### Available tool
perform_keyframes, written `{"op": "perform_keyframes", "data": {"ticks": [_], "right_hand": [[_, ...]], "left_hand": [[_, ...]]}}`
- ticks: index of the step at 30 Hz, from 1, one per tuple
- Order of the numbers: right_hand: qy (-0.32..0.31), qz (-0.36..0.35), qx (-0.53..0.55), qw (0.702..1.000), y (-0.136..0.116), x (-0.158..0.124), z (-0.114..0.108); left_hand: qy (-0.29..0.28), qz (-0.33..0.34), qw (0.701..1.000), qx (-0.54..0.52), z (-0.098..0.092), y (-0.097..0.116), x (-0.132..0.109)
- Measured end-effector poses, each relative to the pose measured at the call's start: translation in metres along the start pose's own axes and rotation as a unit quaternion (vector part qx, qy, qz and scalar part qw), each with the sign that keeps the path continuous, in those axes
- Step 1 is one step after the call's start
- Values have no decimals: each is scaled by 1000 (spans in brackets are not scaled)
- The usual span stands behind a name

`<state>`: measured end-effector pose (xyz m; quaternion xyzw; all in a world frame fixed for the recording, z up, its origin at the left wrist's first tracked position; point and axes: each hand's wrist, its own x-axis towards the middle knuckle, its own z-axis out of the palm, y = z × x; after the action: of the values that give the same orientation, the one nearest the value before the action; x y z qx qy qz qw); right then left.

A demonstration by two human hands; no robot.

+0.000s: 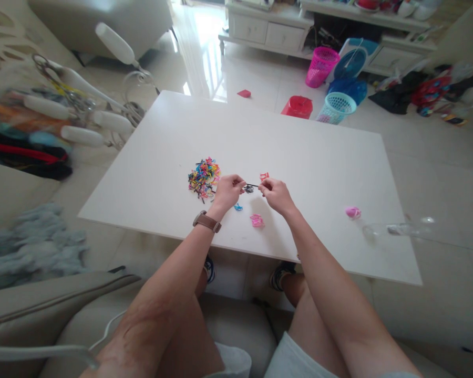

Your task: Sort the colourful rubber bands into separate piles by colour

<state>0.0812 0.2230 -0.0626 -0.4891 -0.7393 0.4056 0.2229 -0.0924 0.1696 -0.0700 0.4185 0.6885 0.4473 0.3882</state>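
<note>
Brown-strapped watch (208, 222), pale shorts (294, 361)

The table (319, 152) has a smooth top with a weak shine. The floor (433, 189) is of polished tile, very glossy. The black band (253, 185) and the pile (202, 181) of small bands look like rubber or soft plastic; I cannot tell which. The strap (209, 222) appears to be leather, rather matt. The pink basket (322, 65) and the blue basket (337, 107) are of plastic. The bottle (398, 230) is clear and shiny. The sofa (240, 320) seems smooth and matt, the shorts (299, 359) are of cloth, and the grey heap (31, 244) looks rough and fluffy.
</note>
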Motion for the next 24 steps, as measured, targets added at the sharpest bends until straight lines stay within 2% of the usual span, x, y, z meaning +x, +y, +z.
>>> {"op": "perform_keyframes", "data": {"ticks": [11, 17, 24], "right_hand": [[10, 0, -20, 1000, 7, 1, -10], [-14, -7, -7, 1000, 0, 0, -1], [-29, -36, 16, 999, 4, -2, 6]], "left_hand": [[22, -10, 1000, 2, -11, -2, 6], [-5, -11, 1000, -6, -2, 1, -1], [-34, 25, 999, -26, 8, 5, -8]]}}
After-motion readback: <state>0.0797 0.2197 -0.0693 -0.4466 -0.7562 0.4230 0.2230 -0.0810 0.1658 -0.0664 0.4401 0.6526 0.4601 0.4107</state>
